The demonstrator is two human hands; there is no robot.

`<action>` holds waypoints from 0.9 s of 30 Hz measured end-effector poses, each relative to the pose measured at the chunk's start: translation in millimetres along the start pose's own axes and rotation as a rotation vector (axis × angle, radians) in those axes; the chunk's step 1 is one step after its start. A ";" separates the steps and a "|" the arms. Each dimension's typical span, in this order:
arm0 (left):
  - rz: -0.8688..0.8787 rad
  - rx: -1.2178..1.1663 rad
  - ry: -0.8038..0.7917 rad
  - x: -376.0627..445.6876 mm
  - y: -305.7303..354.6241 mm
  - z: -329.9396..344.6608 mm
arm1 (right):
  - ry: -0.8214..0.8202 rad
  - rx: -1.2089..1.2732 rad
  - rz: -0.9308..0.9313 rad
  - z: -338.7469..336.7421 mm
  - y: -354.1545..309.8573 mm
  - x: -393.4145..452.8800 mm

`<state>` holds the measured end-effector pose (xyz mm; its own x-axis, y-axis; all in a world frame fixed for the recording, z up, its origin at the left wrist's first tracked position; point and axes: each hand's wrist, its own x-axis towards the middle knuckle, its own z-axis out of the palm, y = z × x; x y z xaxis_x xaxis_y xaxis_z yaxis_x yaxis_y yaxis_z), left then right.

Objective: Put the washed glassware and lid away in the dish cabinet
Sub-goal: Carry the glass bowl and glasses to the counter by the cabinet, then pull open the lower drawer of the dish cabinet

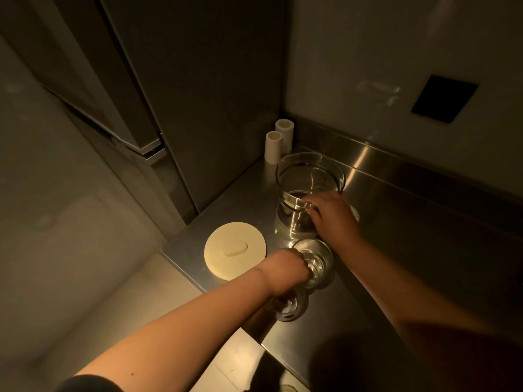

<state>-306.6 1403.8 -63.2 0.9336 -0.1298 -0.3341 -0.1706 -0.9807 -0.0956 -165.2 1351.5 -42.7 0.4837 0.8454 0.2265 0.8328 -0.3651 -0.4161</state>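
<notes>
On the steel counter [396, 222] in the head view, the right hand [334, 216] curls around the side of the large glass jar [310, 179], which stands upright just past centre. At seven o'clock from the jar, the left hand [288, 267] grips a small drinking glass [318, 261], with a second small glass [291, 306] beneath the wrist. At nine o'clock from that hand, the cream lid [235, 250] lies flat, and two white cylinders [278, 140] stand in the corner at eleven o'clock from the jar.

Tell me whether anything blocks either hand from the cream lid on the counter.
Nothing visible does. The cream lid lies flat and uncovered on the steel counter, just left of the left hand, which grips a small glass. The right hand is on the big glass jar, farther away.
</notes>
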 end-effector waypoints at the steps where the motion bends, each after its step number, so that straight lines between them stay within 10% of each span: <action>1: 0.009 0.016 0.009 0.8 -0.8 2.4 | -0.010 -0.070 -0.004 1.7 -4.1 -2.6; 14: 0.065 -0.179 0.466 -116.2 -105.7 23.3 | 0.154 -0.109 0.259 38.8 -125.6 -22.3; 27: -0.380 -0.184 0.651 -306.1 -325.8 42.4 | 0.150 0.031 -0.175 137.3 -369.6 104.3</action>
<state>-550.1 1769.2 30.5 0.9241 0.2167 0.3146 0.2006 -0.9761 0.0831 -459.5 1628.1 13.8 0.3694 0.8265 0.4249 0.9000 -0.2043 -0.3851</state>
